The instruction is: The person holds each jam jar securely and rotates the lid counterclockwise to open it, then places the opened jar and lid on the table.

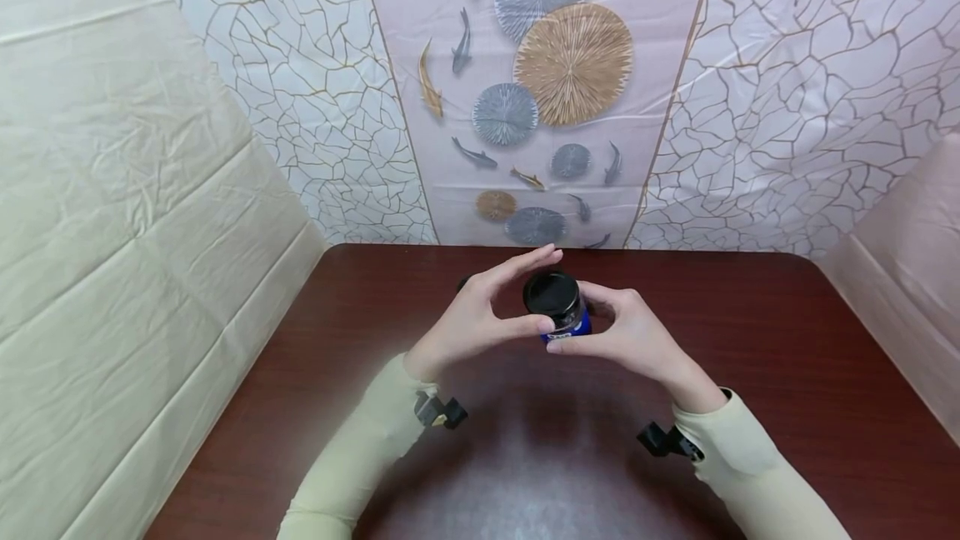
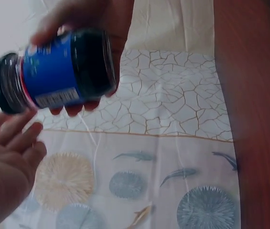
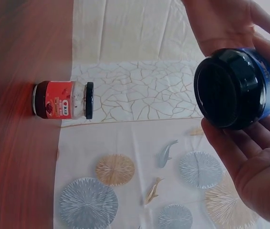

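Note:
A glass jar point(image 1: 553, 297) with a black lid and blue label is held up over the table, tilted. My right hand point(image 1: 633, 327) grips its lower part, thumb in front and fingers behind. Around the lid end, my left hand point(image 1: 480, 311) is spread, its fingers extended and thumb close to the jar's side. In the left wrist view the jar point(image 2: 54, 71) lies across the picture, the left hand point(image 2: 8, 167) with loose fingers near the lid. From the right wrist, the jar's dark base point(image 3: 228, 90) faces the camera.
A second jar point(image 3: 58, 99), with a red label and black lid, stands upright on the brown table point(image 3: 20, 167). In the head view only a black bit point(image 1: 462, 282) shows behind the left hand. Patterned cloth point(image 1: 525, 107) hangs at the table's back edge, and pale cloth point(image 1: 150, 232) lines the left side.

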A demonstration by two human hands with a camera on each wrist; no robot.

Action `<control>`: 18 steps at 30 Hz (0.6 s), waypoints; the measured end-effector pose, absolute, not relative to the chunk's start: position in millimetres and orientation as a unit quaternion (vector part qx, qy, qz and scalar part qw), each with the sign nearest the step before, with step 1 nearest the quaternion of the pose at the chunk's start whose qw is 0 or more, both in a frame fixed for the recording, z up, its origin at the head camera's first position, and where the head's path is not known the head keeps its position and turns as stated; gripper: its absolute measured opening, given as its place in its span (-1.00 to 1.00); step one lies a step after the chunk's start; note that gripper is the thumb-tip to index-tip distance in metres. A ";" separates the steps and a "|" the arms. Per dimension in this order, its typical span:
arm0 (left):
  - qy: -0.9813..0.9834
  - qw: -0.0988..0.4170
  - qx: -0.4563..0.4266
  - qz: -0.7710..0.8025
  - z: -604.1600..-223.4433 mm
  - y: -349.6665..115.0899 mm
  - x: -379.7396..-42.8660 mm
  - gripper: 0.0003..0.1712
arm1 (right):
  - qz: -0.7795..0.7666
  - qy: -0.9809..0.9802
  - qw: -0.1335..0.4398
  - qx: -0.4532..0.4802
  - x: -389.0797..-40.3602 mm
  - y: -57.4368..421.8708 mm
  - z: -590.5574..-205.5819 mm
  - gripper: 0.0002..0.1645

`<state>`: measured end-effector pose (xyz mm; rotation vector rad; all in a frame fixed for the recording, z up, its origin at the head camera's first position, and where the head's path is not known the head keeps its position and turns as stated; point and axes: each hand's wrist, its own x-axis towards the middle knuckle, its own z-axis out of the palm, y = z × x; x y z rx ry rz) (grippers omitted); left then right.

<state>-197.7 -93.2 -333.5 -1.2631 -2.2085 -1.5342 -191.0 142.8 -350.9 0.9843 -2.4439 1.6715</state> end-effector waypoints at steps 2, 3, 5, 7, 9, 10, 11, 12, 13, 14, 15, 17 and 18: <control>-0.732 0.073 -0.447 -0.510 -332.8 -94.6 -201.0 -0.18 | 0.537 -0.780 0.006 0.322 -190.8 143.0 -351.2 -0.34; -0.728 0.067 -0.456 -0.508 -332.8 -95.2 -202.2 -0.20 | 0.538 -0.777 0.004 0.326 -190.8 142.9 -351.3 -0.33; -0.724 0.061 -0.467 -0.504 -333.7 -95.7 -203.4 -0.24 | 0.541 -0.773 0.001 0.333 -190.9 142.8 -351.5 -0.32; -0.722 0.062 -0.470 -0.504 -335.4 -95.6 -203.7 -0.26 | 0.543 -0.769 -0.002 0.337 -190.9 142.5 -351.7 -0.32; -0.718 0.064 -0.467 -0.512 -337.3 -95.1 -203.1 -0.27 | 0.545 -0.767 -0.003 0.338 -191.0 142.4 -351.9 -0.32; -0.716 0.067 -0.464 -0.517 -338.2 -94.6 -202.6 -0.27 | 0.545 -0.767 -0.002 0.338 -191.0 142.3 -352.2 -0.32; -0.715 0.070 -0.462 -0.521 -339.3 -94.1 -202.1 -0.27 | 0.545 -0.768 -0.001 0.338 -191.0 142.2 -352.3 -0.32; -0.714 0.074 -0.459 -0.524 -340.4 -93.4 -201.8 -0.27 | 0.544 -0.769 0.001 0.337 -191.0 142.3 -352.6 -0.32; -0.714 0.079 -0.454 -0.527 -341.3 -92.7 -201.0 -0.27 | 0.542 -0.770 0.004 0.336 -191.0 142.2 -352.8 -0.32; -0.714 0.086 -0.450 -0.530 -342.5 -91.7 -200.3 -0.28 | 0.541 -0.771 0.007 0.335 -191.1 142.2 -353.1 -0.32; -0.714 0.093 -0.447 -0.531 -343.4 -90.5 -199.4 -0.28 | 0.540 -0.773 0.011 0.334 -191.1 142.0 -353.2 -0.32; -0.718 0.115 -0.436 -0.531 -345.9 -87.5 -197.8 -0.28 | 0.537 -0.776 0.019 0.331 -190.9 141.9 -353.5 -0.32; -0.720 0.127 -0.429 -0.531 -347.0 -85.9 -196.6 -0.29 | 0.537 -0.777 0.023 0.329 -190.9 141.9 -353.6 -0.32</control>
